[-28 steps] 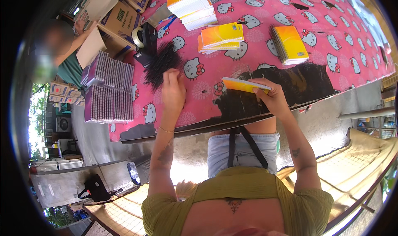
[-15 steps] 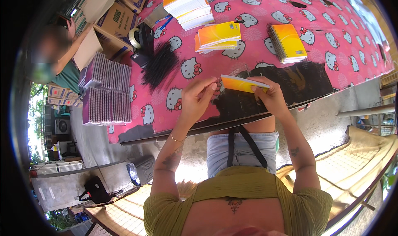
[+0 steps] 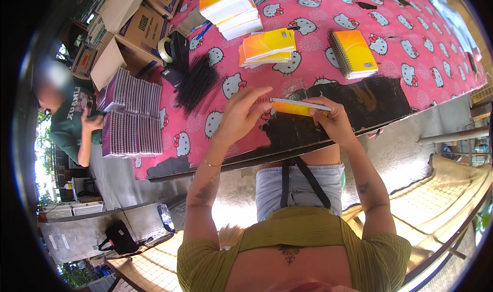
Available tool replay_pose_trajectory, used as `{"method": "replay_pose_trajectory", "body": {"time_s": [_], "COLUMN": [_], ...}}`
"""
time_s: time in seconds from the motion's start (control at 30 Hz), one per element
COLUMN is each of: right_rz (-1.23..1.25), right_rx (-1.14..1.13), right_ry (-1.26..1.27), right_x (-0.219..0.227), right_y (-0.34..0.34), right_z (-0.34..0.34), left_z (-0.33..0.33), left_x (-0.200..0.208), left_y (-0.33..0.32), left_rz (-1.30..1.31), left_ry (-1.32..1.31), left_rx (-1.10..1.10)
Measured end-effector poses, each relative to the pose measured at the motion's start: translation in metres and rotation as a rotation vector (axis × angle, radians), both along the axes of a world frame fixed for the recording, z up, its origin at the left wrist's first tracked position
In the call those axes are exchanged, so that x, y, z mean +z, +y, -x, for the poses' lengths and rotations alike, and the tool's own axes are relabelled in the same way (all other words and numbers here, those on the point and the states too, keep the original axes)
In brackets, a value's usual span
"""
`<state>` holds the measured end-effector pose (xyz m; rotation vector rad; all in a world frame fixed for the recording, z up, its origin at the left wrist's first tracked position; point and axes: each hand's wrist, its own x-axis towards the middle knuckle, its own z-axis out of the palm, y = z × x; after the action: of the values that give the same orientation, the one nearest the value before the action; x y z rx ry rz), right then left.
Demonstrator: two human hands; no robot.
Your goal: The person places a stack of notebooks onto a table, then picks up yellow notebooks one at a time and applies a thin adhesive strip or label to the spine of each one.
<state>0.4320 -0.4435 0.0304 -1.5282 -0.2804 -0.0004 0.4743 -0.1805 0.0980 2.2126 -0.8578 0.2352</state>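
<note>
- Beneath the pad (image 3: 290, 108), spreading to all sides: a pink table (image 3: 314, 56) with a black patch at its near edge.
- Far left of the pad: a person (image 3: 72, 130) in dark green.
- Far left and beyond it: brown boxes (image 3: 144, 33), one with raised flaps.
- Left of it: purple notebooks (image 3: 132, 133) in two stacks, side by side.
- Well beyond it, leftward: a tall yellow-and-white stack (image 3: 236, 22).
- Beyond it, rightward: coil-bound yellow notebooks (image 3: 357, 56).
- Beyond it, slightly left: a loose yellow pile (image 3: 267, 45).
- Left and beyond: black coils (image 3: 195, 84), heaped.
- At its right end: the right hand (image 3: 333, 120), thumb and fingers clamped on it.
- At its left end: the left hand (image 3: 244, 110), fingers bent; whether they pinch it, I cannot tell.
- Pad itself: yellow-orange, slim, slightly tilted.
</note>
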Motion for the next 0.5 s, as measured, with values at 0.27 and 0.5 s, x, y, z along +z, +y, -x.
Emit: {"method": "replay_pose_trajectory", "body": {"time_s": [0.27, 0.5], "right_rz": [0.046, -0.051], "right_rx": [-0.006, -0.166], "right_ry": [0.016, -0.028], "right_x": [-0.004, 0.002], "right_y": [0.000, 0.007], "right_z": [0.001, 0.009], "left_z": [-0.011, 0.028], "left_x": [0.000, -0.024], "left_y": [-0.005, -0.048], "left_rz": [-0.140, -0.472], "left_ry": [0.101, -0.369], "left_rx": [-0.057, 0.273]}}
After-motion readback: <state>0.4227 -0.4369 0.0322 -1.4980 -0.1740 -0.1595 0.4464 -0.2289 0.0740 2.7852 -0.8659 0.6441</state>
